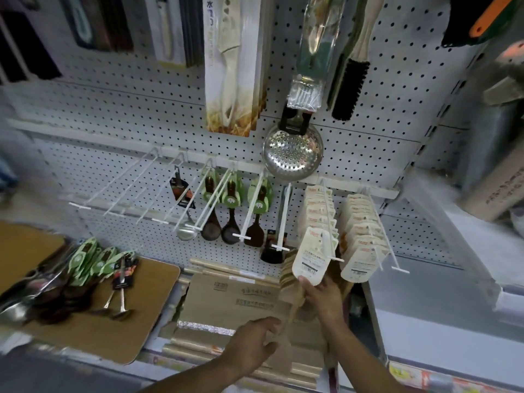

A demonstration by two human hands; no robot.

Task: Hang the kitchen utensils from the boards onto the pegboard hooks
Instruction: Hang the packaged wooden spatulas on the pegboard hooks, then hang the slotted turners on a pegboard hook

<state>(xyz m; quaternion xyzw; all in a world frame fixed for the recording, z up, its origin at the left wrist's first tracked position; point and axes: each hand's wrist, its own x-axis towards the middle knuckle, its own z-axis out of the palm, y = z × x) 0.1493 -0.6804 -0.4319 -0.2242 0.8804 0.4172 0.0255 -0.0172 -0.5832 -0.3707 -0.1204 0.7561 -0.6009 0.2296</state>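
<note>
Where hands (320, 299) meet, wooden utensils (289, 282) blur.

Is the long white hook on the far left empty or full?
Empty. The far-left hook shows bare white wire from the pegboard to its tip, nothing hanging on it.

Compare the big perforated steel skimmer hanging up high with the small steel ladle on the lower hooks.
The large perforated steel skimmer has a wide bowl full of holes; the small steel ladle has a solid, much smaller bowl. The skimmer hangs from the upper pegboard, the ladle from a lower white hook. Both are shiny metal, hang bowl-down and carry black labels.
</note>
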